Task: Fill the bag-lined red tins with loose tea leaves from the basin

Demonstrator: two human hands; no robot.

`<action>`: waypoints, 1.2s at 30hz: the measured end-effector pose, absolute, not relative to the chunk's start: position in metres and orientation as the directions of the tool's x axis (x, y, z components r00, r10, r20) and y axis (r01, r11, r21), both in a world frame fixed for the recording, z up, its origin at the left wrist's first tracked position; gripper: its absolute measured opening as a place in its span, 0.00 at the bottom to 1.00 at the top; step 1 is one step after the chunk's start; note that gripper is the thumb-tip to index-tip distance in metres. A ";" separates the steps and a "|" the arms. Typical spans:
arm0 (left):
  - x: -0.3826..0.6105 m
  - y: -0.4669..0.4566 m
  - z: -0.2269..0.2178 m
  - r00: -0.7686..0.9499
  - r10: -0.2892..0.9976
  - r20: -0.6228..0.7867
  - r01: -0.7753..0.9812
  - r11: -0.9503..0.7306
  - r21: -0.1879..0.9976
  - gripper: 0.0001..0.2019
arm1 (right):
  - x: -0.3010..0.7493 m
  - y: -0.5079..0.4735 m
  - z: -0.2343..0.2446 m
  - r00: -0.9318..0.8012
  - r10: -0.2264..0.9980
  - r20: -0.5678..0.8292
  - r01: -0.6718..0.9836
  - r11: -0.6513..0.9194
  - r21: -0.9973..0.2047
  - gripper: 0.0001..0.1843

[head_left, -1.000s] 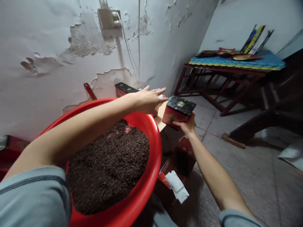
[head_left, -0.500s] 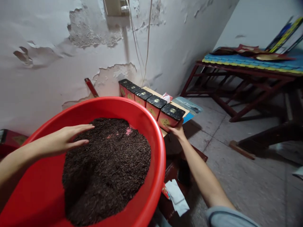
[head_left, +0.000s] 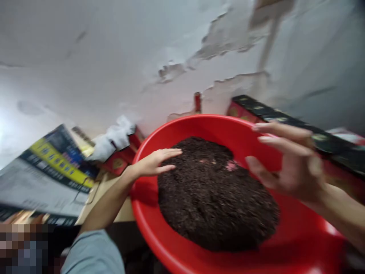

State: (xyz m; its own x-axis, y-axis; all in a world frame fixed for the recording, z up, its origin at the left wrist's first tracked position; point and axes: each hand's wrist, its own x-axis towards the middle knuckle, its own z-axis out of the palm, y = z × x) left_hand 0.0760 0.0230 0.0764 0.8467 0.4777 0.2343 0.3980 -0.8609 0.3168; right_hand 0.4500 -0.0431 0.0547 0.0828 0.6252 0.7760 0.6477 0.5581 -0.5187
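A large red plastic basin (head_left: 159,133) holds a heap of dark loose tea leaves (head_left: 211,194), with a small pink patch near its far right side. Over the left part of the heap is my left hand (head_left: 156,160), its fingers stretched out and nothing in it. My right hand (head_left: 293,163) is in the air above the basin's right side, smeared by motion, with fingers apart and no object in them. Beyond that hand, a row of red tins with black lids (head_left: 273,114) runs along the basin's right; the hand partly covers them.
Left of the basin lie more red tins (head_left: 116,161), a crumpled white bag (head_left: 111,140) and a large printed sheet with a yellow band (head_left: 59,163). A peeling wall (head_left: 128,68) rises behind. Part of another person (head_left: 23,247) shows at lower left.
My view has swung left. My right hand has left the nearest tin and moved over the basin. My left hand stays stretched out over the tea leaves.
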 end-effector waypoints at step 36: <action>-0.021 -0.073 0.127 0.355 0.539 0.764 0.933 -0.150 -0.328 0.12 | 0.186 0.046 0.083 -0.627 0.343 0.699 0.299 0.935 -0.191 0.24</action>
State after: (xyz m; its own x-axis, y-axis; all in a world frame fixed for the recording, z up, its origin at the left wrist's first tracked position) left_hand -0.0213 -0.0735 0.1267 0.3550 0.5392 0.7637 0.9328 -0.1502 -0.3275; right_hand 0.1864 0.0464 0.0835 -0.6271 0.3433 0.6992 0.2990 0.9350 -0.1909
